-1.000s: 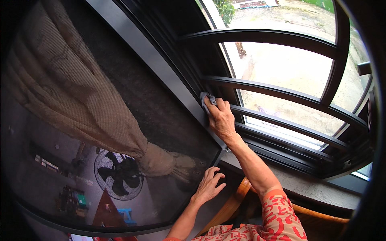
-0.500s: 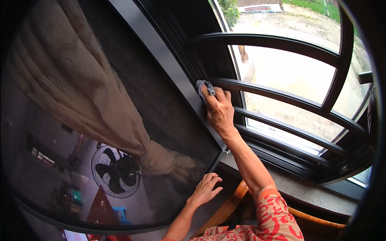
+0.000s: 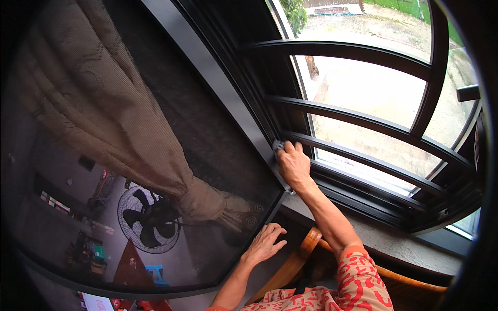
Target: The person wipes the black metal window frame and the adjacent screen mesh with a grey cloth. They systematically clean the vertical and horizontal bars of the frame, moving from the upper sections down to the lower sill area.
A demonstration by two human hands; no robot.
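My right hand (image 3: 294,165) is closed on a small grey-blue cloth (image 3: 278,146), mostly hidden by the fingers. It presses the cloth against the dark window frame (image 3: 259,116), beside the inner ends of the black window bars (image 3: 358,122). Lower down, my left hand (image 3: 263,243) rests at the edge of the opened screen panel (image 3: 171,103), its fingers spread and holding nothing. A brown gathered curtain (image 3: 140,119) shows through the dark mesh of that panel.
A wooden chair back (image 3: 311,241) stands below my right forearm, close to the rough grey sill (image 3: 410,249). Behind the mesh are a black fan (image 3: 149,220) and a blue stool (image 3: 156,274). Bright paved ground and grass lie beyond the bars.
My right hand and the cloth have slid down along the window frame, toward the lower corner. My left hand stays at the panel's edge.
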